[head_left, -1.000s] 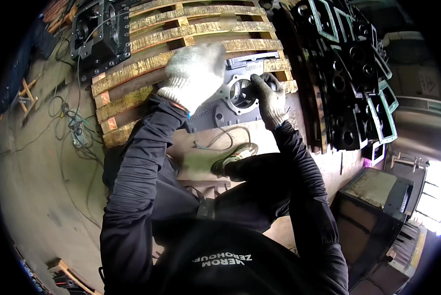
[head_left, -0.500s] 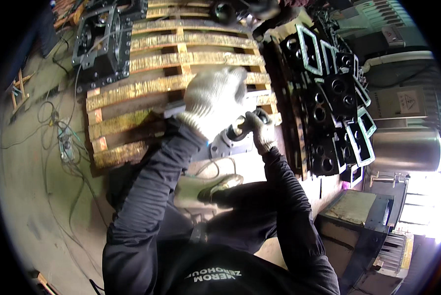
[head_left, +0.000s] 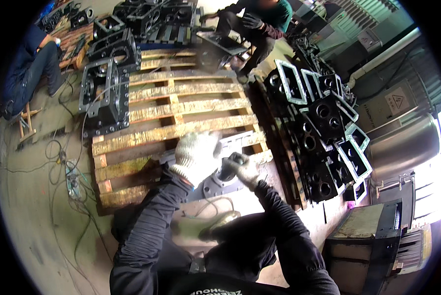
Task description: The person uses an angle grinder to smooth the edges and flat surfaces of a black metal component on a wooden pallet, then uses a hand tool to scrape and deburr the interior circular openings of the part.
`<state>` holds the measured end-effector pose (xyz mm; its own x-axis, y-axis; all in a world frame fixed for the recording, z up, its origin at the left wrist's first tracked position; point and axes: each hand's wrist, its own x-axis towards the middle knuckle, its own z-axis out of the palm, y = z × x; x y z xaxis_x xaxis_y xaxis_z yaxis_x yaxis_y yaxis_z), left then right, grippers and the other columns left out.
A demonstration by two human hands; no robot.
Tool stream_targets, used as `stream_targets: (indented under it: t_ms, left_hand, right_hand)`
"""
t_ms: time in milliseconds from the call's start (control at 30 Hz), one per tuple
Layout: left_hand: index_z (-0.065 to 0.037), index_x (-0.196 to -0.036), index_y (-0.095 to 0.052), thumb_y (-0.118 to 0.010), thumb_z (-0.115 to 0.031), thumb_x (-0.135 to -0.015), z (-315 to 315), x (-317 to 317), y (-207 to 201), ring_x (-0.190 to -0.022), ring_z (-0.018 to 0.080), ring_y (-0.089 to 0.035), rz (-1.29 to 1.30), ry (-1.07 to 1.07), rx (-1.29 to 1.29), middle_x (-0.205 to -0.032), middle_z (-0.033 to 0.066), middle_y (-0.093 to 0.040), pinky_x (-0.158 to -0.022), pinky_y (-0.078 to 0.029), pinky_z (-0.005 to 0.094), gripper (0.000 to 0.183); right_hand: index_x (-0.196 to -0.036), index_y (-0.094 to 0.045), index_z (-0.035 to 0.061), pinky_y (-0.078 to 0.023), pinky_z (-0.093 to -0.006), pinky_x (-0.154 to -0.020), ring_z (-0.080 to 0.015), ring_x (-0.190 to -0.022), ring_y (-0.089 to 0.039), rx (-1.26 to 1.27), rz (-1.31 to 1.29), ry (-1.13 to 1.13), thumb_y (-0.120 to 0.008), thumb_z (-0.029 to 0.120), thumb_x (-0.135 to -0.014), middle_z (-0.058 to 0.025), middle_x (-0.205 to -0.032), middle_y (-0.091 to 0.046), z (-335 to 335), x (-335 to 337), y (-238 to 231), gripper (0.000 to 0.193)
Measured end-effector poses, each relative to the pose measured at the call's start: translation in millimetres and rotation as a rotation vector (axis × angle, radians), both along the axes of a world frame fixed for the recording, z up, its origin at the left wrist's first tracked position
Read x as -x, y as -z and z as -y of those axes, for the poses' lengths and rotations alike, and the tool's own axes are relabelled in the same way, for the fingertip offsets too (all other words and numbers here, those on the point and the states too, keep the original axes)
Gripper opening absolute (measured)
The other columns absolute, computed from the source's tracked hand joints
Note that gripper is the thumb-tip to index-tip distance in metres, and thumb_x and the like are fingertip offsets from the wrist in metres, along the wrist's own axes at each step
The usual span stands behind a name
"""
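My left hand (head_left: 197,155), in a whitish knit glove, is closed in a fist-like shape over a grey metal casting (head_left: 221,188) at the pallet's near edge. Its fingers curl away from view, and what they hold is hidden. My right hand (head_left: 248,172), gloved with dark fingertips, is closed at a dark round piece (head_left: 227,171) just above the casting's round opening. Bright glare washes out part of the casting and the left glove. A thin cable (head_left: 201,210) loops beside the casting, near my shoe.
The wooden pallet (head_left: 181,132) extends ahead. A dark housing (head_left: 102,93) stands at its left; several black castings (head_left: 323,118) are stacked at right. Cables and a power strip (head_left: 73,179) lie on the left floor. Two people (head_left: 262,29) sit farther off, one at left.
The view has tilted up, bringing the two other people and more castings into sight. Both my hands remain close together at the casting; the right has come slightly nearer the left.
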<state>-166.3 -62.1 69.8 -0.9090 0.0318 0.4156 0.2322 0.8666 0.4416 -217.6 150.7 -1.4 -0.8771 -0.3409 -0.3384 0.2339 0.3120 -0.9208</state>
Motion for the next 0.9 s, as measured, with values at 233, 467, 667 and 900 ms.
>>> stream_targets:
  t_ms: [233, 467, 667, 900]
  left_hand:
    - [-0.011, -0.100, -0.067, -0.057, -0.030, -0.091, -30, 7, 6, -0.083, 0.0339, -0.069, 0.115, 0.021, 0.013, -0.094, 0.0133, -0.070, -0.075, -0.055, 0.0452, 0.023]
    - [-0.011, -0.100, -0.067, -0.057, -0.030, -0.090, -27, 7, 16, -0.082, 0.0331, -0.067, 0.179, 0.122, 0.075, -0.090, 0.0133, -0.069, -0.076, -0.054, 0.0451, 0.024]
    - [-0.009, -0.098, -0.067, -0.057, -0.032, -0.090, -13, 6, 28, -0.080, 0.0315, -0.068, 0.146, 0.119, 0.175, -0.088, 0.0123, -0.069, -0.075, -0.053, 0.0430, 0.025]
    - [-0.009, -0.095, -0.068, -0.058, -0.034, -0.092, -3, 0, 40, -0.074, 0.0300, -0.068, 0.093, 0.123, 0.231, -0.083, 0.0117, -0.069, -0.073, -0.052, 0.0412, 0.027]
  right_hand:
    - [-0.086, -0.057, 0.0065, -0.054, -0.0240, -0.061, -0.0090, -0.071, -0.062, -0.084, -0.014, -0.169, -0.075, 0.011, -0.087, 0.0031, -0.076, -0.054, -2, -5, -14, 0.019]
    - [-0.089, -0.059, 0.0057, -0.052, -0.0251, -0.063, -0.0078, -0.069, -0.059, -0.038, 0.077, -0.071, -0.077, 0.014, -0.086, 0.0034, -0.076, -0.053, 11, -15, -33, 0.020]
    - [-0.087, -0.060, 0.0077, -0.046, -0.0217, -0.063, -0.0062, -0.070, -0.052, -0.138, 0.006, -0.158, -0.082, 0.024, -0.082, 0.0053, -0.075, -0.051, 7, -15, -12, 0.028]
    - [-0.088, -0.061, 0.0050, -0.049, -0.0262, -0.058, -0.0103, -0.065, -0.057, -0.142, 0.022, -0.140, -0.080, 0.022, -0.083, 0.0009, -0.076, -0.057, 21, -14, -30, 0.026]
